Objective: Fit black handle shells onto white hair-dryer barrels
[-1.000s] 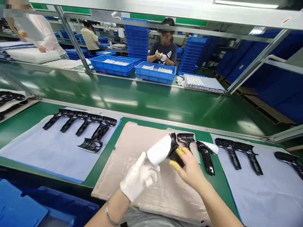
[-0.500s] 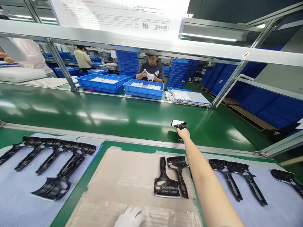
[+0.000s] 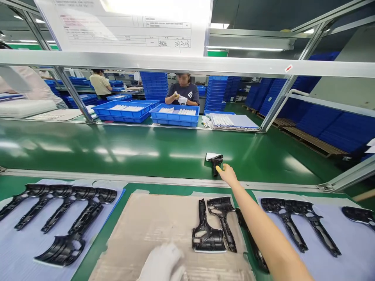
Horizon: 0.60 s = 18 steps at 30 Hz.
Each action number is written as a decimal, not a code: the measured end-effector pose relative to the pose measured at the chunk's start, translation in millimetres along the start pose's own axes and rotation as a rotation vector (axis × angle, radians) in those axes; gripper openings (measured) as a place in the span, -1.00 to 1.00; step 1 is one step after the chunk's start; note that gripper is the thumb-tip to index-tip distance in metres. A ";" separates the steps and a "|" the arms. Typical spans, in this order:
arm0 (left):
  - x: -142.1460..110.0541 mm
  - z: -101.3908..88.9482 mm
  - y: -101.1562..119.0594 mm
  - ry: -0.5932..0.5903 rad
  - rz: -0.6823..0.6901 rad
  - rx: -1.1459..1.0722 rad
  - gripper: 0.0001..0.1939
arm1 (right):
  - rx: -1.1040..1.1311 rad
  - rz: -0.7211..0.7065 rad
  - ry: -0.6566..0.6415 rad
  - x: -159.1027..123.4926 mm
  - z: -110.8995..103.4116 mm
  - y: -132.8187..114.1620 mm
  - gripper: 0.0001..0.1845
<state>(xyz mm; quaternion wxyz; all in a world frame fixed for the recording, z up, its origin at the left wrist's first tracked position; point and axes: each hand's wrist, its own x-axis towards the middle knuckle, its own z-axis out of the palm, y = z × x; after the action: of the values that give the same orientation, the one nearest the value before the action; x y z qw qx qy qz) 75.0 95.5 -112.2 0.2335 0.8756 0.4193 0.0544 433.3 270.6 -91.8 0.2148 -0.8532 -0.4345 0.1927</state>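
Observation:
A black pistol-shaped plastic shell (image 3: 215,166) with a white end lies on the green belt. My bare right hand (image 3: 227,174) is just beside its handle, thumb and fingers apart; a yellow cover sits on one fingertip. In a white glove, my left hand (image 3: 164,261) hovers low over the cardboard sheet (image 3: 140,230), blurred, its fingers partly hidden. On that cardboard lie two more black half shells, one handle-up (image 3: 207,230) and one handle-down (image 3: 223,218). Another dark shell (image 3: 252,242) is partly covered by my right forearm.
Several black half shells (image 3: 60,199) lie on the left lilac sheet, more (image 3: 299,218) on the right one. A metal rail (image 3: 175,180) edges the belt. Beyond it stand blue trays (image 3: 175,119) of white parts, with a co-worker (image 3: 183,93) behind. A metal crossbar (image 3: 249,67) spans above.
My right hand has let go of the pistol-shaped shell, which now rests on the belt, and drawn back slightly. My left hand has moved up and further into view. The view has tilted up slightly.

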 end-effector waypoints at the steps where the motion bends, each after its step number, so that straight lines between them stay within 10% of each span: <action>1: 13.0 -4.5 3.1 0.007 0.025 0.019 -0.82 | 0.003 -0.042 -0.023 -21.7 -3.0 8.8 -0.61; 9: 112.2 -3.5 42.9 -0.103 0.354 0.141 -0.35 | -0.117 -0.102 -0.218 -186.4 -7.3 79.5 -0.70; 18: 98.6 -1.0 45.1 -0.098 0.122 -0.033 -0.74 | -0.293 0.007 -0.204 -184.4 24.8 73.7 -0.58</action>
<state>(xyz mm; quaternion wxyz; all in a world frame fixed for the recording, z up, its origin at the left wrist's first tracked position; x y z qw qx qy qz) 170.1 146.4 -100.7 0.2645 0.8972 0.3522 0.0328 368.0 84.5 -125.6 0.0425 -0.8528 -0.4747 0.2137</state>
